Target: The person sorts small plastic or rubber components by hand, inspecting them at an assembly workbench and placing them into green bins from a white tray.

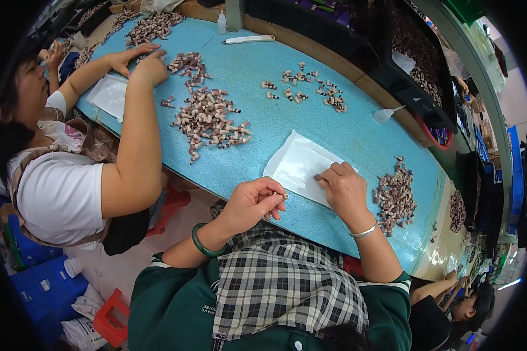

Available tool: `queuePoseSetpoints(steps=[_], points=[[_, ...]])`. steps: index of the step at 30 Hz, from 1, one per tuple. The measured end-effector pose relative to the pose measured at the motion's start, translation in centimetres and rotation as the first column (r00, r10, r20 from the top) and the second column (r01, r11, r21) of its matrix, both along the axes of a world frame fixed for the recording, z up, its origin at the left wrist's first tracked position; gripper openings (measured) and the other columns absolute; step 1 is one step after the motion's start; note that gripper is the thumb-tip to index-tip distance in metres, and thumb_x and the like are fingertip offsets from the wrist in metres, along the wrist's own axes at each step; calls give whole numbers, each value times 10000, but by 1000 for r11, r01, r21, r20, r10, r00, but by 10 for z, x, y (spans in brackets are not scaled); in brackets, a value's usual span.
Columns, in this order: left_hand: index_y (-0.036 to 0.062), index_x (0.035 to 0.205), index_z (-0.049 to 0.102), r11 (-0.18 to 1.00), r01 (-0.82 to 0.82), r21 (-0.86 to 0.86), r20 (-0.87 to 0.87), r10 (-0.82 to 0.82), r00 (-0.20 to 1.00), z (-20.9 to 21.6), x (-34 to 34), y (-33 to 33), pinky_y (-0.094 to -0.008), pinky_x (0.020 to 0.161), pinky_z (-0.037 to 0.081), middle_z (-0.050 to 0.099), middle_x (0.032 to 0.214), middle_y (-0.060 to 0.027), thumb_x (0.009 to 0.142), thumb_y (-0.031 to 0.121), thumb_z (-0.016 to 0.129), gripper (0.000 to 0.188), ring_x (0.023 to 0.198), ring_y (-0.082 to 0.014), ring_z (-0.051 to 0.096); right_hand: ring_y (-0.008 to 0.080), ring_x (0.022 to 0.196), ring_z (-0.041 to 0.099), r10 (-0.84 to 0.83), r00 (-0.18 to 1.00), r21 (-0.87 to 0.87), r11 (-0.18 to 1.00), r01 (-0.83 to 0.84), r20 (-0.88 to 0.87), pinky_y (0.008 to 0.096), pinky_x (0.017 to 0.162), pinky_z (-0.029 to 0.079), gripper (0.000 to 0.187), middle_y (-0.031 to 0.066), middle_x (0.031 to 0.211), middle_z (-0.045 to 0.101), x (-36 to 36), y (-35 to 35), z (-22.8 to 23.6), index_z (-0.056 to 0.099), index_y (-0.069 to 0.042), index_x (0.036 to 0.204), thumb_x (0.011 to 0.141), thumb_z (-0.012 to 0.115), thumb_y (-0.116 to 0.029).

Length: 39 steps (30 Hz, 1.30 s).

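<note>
My left hand (252, 202), a green bangle on its wrist, pinches a small cream-and-brown moulded piece (280, 195) between thumb and fingertips over the table's near edge. Over the right side of a white sheet or flat pouch (303, 165), my right hand (346, 193) has its fingertips closed on a small mauve piece (318, 177). Fingers partly cover both pieces, so their exact shape is hidden. A pile of mauve-and-cream pieces (394, 196) lies to the right of my right hand. Left of the sheet spreads a larger pile of cream, mauve and dark-banded pieces (208, 120).
On my left, a co-worker's hands (140, 64) work over the same blue table (263, 76). Farther back lie a loose group of pieces (304, 88), a white-handled tool (249, 40) and small dropper bottles (387, 113). Black bins (416, 58) line the far edge.
</note>
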<state>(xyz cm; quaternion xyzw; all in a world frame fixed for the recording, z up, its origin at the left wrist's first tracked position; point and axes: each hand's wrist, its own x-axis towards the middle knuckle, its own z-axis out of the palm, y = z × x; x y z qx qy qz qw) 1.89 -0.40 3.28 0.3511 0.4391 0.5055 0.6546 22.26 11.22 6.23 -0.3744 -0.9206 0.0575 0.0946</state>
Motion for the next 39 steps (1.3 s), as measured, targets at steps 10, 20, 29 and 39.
queuePoseSetpoints(steps=[10, 20, 29, 39], points=[[15, 989, 584, 998, 17, 60, -60, -13, 998, 8, 11, 0, -186, 574, 470, 640, 795, -52, 903, 27, 536, 99, 674, -96, 625, 138, 770, 622, -550, 735, -881, 453, -137, -397, 255, 700, 493, 81, 61, 811, 671, 16, -21, 17, 688, -7, 876, 799, 675, -27], [-10, 968, 589, 989, 109, 105, -145, -93, 985, 19, 32, -1, -214, 607, 508, 640, 774, -60, 895, 7, 535, 92, 687, -106, 627, 116, 767, 601, -526, 623, -789, 555, -264, -579, 239, 674, 471, 89, 47, 774, 641, 27, -60, 18, 694, -10, 885, 802, 687, -42], [-26, 949, 599, 984, 117, 136, -247, -80, 966, 28, 42, -7, -224, 620, 522, 642, 754, -63, 883, -11, 533, 95, 682, -107, 629, 129, 646, 570, -301, 738, -584, 797, -154, -604, 258, 565, 440, 100, 44, 743, 639, 33, -69, 20, 709, -64, 849, 751, 719, -44], [-33, 886, 598, 945, 212, 251, -566, -34, 824, 27, 57, -12, -236, 557, 521, 637, 698, -92, 839, -43, 543, 73, 627, -128, 645, 215, 605, 552, -56, 752, -249, 957, -146, -656, 306, 535, 439, 162, 70, 677, 586, 41, -84, -1, 665, -48, 806, 663, 723, 3]])
